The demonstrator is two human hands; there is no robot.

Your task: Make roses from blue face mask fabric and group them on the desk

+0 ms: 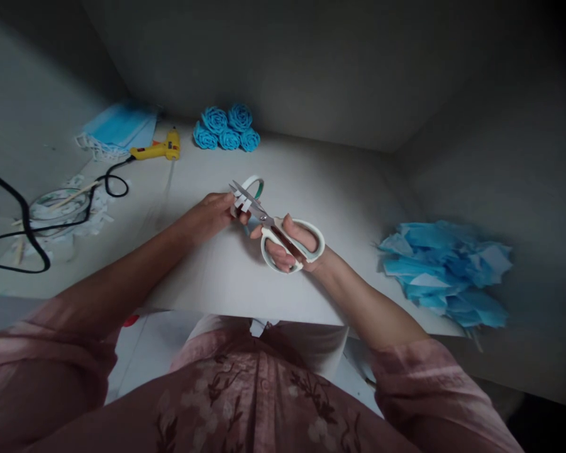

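Observation:
White-handled scissors (266, 219) are in my right hand (290, 244), its fingers through the loops, blades partly apart and pointing up and left. My left hand (221, 209) pinches a white strip (243, 201) that lies between the blades. A white ring-shaped roll (255, 185) with a green inner edge shows just behind the blade tips, close to my left fingers. Both hands are over the middle of the white table (264, 296).
Several blue rosettes (229, 128) are stacked at the back. Back left are blue masks (122, 126) and a yellow glue gun (158, 148); its black cord (28, 220) loops past a littered round dish (59, 207). Crumpled blue sheets (446, 267) lie at the right.

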